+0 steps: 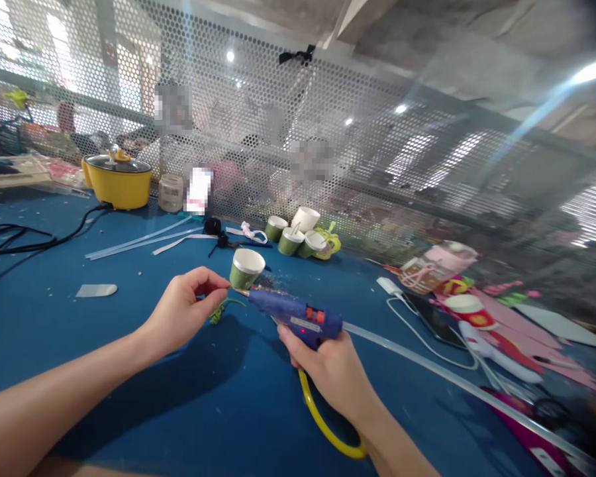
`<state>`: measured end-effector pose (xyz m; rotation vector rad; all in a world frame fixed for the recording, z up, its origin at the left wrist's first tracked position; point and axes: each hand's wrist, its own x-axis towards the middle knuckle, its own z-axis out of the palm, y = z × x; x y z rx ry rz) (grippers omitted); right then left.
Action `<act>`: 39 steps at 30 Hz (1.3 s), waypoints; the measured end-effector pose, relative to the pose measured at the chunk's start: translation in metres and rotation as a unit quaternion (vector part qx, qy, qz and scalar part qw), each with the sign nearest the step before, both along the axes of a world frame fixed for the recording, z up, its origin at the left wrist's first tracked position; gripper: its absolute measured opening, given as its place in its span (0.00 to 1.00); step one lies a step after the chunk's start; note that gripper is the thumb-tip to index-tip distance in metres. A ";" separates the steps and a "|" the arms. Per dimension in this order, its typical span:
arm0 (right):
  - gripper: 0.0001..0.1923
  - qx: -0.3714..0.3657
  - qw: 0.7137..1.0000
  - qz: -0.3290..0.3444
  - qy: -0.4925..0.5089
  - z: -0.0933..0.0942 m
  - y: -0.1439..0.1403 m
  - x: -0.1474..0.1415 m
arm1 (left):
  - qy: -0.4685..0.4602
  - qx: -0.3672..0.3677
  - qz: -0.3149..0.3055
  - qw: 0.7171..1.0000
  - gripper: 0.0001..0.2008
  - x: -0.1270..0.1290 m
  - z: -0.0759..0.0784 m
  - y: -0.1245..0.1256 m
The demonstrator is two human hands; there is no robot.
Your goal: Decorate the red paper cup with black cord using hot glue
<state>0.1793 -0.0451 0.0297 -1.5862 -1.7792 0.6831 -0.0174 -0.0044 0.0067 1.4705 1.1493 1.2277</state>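
My right hand is wrapped around the handle of a blue hot glue gun, its nozzle pointing left and a long clear glue stick running out of its back. Thumb and forefinger pressed together, my left hand pinches something too small to make out right by the nozzle tip. Just below those fingers shows a small curly green piece with a thin stem; whether it is held or lies on the table is unclear. Behind the nozzle stands a green and white cup, upright.
Several similar cups cluster near the perforated screen. Loose glue sticks and a yellow electric pot are at left on the blue table. A phone, white cable and craft pieces crowd the right. A yellow cord loops below the gun.
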 end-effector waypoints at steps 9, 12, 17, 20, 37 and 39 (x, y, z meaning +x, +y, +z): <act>0.10 0.017 1.000 0.013 -0.011 0.002 0.000 0.000 | -0.008 -0.013 -0.008 1.000 0.07 0.000 0.000 -0.001; 0.11 0.011 1.000 0.012 -0.014 0.001 0.000 0.001 | -0.019 -0.018 -0.020 0.999 0.07 -0.001 0.001 0.000; 0.12 -0.010 1.000 0.005 -0.006 0.001 0.000 0.001 | -0.024 -0.021 -0.024 0.999 0.08 -0.001 0.000 0.002; 0.12 -0.012 1.000 0.001 0.000 0.002 0.000 0.000 | -0.023 -0.023 -0.023 0.999 0.07 -0.001 0.000 0.001; 0.13 0.017 0.998 0.039 -0.042 0.001 -0.001 0.003 | -0.065 -0.044 -0.027 0.997 0.07 -0.002 0.003 0.001; 0.13 0.013 0.999 0.039 -0.034 0.002 -0.001 0.003 | -0.074 -0.050 -0.029 0.996 0.07 -0.001 0.003 0.001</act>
